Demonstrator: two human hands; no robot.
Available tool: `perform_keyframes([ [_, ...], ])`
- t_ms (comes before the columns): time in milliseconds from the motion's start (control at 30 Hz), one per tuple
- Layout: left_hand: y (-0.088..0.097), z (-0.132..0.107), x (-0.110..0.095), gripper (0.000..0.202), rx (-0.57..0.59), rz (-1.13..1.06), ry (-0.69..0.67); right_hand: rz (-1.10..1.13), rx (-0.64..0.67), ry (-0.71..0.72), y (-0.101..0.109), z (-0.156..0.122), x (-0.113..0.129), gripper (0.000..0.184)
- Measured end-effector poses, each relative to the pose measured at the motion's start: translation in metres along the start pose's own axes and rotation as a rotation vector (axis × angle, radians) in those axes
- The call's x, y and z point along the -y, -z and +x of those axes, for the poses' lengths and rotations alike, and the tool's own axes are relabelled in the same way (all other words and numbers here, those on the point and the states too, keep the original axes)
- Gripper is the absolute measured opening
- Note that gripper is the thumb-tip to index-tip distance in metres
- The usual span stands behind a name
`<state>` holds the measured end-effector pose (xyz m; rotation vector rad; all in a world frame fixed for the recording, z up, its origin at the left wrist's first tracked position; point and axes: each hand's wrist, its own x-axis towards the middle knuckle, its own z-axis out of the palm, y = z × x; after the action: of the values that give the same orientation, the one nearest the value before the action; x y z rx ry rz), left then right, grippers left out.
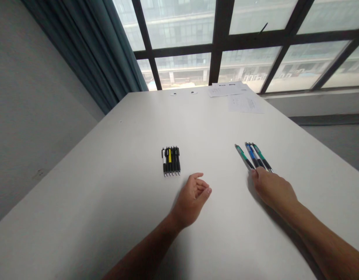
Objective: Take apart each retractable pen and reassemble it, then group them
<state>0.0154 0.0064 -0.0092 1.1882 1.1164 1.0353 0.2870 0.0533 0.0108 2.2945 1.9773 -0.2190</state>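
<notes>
Right fingers: The fingers of the right hand are laid against the lower ends of the pens; whether they are clenched on them cannot be told.

Left fingers: The fingers of the left hand are loosely curled and released, with nothing held.

Fanned pens: A fan of slim click pens with green, blue and white barrels is spread away from the right hand, toward the far edge.

Row of pens: A tight row of click pens with black, white and yellow barrels is laid side by side, just beyond the left hand, and is left untouched.

Handling: The pens are judged light, stiff and somewhat slippery, and the smooth round barrels could be rolled easily. Hold is best taken around the mid-barrel, where the dark grip sections can be pinched.

Tabletop: A smooth, matte white tabletop is spread beneath the hands and pens.

Papers: Two printed sheets are laid near the far edge.

Surroundings: A black-framed window is seen beyond, with a teal curtain hung at its left.
</notes>
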Motion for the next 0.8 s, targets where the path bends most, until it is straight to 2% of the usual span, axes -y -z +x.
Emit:
perform_keyframes([
  [300, 0.000, 0.000, -0.001, 0.042, 0.041, 0.005, -0.006, -0.023, 0.003, -0.018, 0.006, 0.002, 0.000, 0.053],
  [500, 0.003, -0.003, 0.000, 0.042, 0.040, 0.096, -0.053, -0.022, -0.007, -0.015, 0.005, 0.003, -0.001, 0.057],
  [567, 0.012, -0.001, 0.001, 0.044, -0.014, 0.252, -0.143, -0.009, -0.007, -0.013, 0.005, 0.003, -0.003, 0.057],
  [700, 0.046, 0.012, 0.002, 0.031, -0.264, 0.833, -0.425, 0.047, -0.003, -0.005, 0.002, 0.003, -0.008, 0.058],
  [800, 0.063, 0.020, 0.002, 0.044, -0.410, 1.136, -0.432, 0.084, -0.011, 0.028, -0.002, 0.003, -0.012, 0.055],
])
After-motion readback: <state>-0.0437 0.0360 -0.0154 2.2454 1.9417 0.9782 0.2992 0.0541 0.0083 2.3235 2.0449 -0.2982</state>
